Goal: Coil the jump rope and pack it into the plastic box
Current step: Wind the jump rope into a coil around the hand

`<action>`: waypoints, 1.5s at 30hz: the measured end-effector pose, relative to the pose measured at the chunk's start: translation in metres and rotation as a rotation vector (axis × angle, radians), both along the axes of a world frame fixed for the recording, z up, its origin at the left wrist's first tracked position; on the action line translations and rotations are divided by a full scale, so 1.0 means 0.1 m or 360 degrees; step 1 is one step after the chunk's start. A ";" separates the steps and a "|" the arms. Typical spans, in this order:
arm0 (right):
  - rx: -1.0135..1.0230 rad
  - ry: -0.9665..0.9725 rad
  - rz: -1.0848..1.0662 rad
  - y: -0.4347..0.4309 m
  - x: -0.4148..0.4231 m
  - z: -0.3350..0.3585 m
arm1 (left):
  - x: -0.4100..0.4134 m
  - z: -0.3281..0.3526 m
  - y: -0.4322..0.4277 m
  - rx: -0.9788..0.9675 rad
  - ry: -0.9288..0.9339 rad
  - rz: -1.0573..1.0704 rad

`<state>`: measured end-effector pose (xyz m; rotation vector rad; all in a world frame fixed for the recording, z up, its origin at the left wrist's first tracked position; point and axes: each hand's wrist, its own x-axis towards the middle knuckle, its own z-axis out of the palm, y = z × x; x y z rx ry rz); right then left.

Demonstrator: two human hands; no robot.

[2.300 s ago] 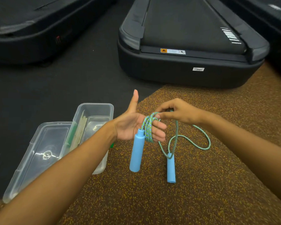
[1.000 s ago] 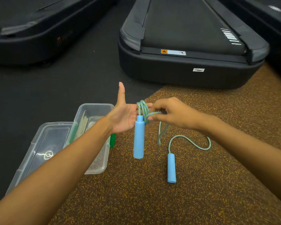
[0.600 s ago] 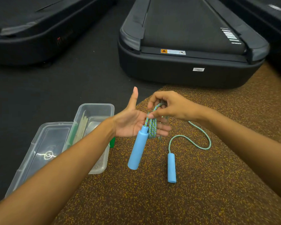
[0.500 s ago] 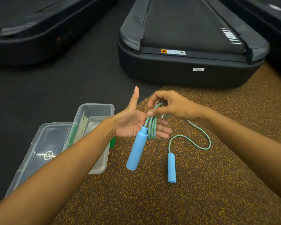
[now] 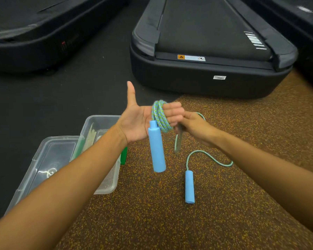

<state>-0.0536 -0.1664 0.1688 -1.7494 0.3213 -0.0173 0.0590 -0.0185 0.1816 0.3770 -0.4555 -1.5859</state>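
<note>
Teal rope [image 5: 160, 116] is being wound round the flat, thumb-up left hand [image 5: 141, 121], one blue handle [image 5: 157, 148] dangling; the right hand [image 5: 192, 127] pinches the free strand. Coiling half done (second handle [image 5: 189, 186] floor-bound); next, more wraps, then the plastic box [image 5: 101, 123].

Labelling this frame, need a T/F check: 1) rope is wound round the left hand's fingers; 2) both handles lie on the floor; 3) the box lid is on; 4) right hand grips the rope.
1) True: rope loops around the left hand fingers.
2) False: one handle hangs from the coil; only the other handle lies on the floor.
3) False: the plastic box is open, lid beside it.
4) True: right hand pinches the rope.
</note>
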 end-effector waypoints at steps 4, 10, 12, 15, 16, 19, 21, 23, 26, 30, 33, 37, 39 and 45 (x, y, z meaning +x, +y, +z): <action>0.0032 0.0077 0.0102 0.07 -0.08 -0.10 | 0.04 0.10 0.00 0.0158 -0.0115 0.0436; -0.0087 0.0221 0.0329 0.20 -0.21 -0.13 | 0.10 0.11 0.03 0.0254 -0.0177 0.0742; -0.0262 0.0263 0.0472 0.24 -0.25 -0.12 | 0.13 0.09 0.04 0.0298 -0.0210 0.0778; -0.0547 0.0317 0.0622 0.30 -0.31 -0.05 | 0.15 0.06 0.07 0.0390 -0.0267 0.0782; -0.0628 0.0311 0.0634 0.31 -0.31 0.01 | 0.16 0.04 0.08 0.0429 -0.0296 0.0761; -0.1009 0.0181 0.0656 0.32 -0.29 0.21 | 0.16 0.02 0.11 0.0549 -0.0383 0.0654; -0.1159 0.0090 0.0641 0.31 -0.25 0.34 | 0.13 0.01 0.11 0.0618 -0.0448 0.0567; -0.1209 0.0020 0.0599 0.30 -0.22 0.45 | 0.10 -0.02 0.10 0.0671 -0.0529 0.0455; -0.1270 -0.0051 0.0545 0.27 -0.16 0.56 | 0.04 -0.08 0.07 0.0693 -0.0652 0.0182; -0.1199 -0.0091 0.0483 0.21 -0.13 0.60 | -0.06 -0.09 0.04 0.0656 -0.0719 -0.0118; -0.1126 -0.0110 0.0439 0.16 -0.10 0.59 | -0.13 -0.08 0.02 0.0592 -0.0701 -0.0281; -0.0862 -0.0145 0.0298 0.11 -0.05 0.53 | -0.20 -0.07 -0.01 0.0526 -0.0669 -0.0424; -0.0756 -0.0182 0.0225 0.08 -0.04 0.50 | -0.22 -0.06 0.00 0.0477 -0.0637 -0.0472; -0.0511 -0.0202 0.0088 0.04 -0.08 0.40 | -0.19 0.01 0.02 0.0376 -0.0534 -0.0400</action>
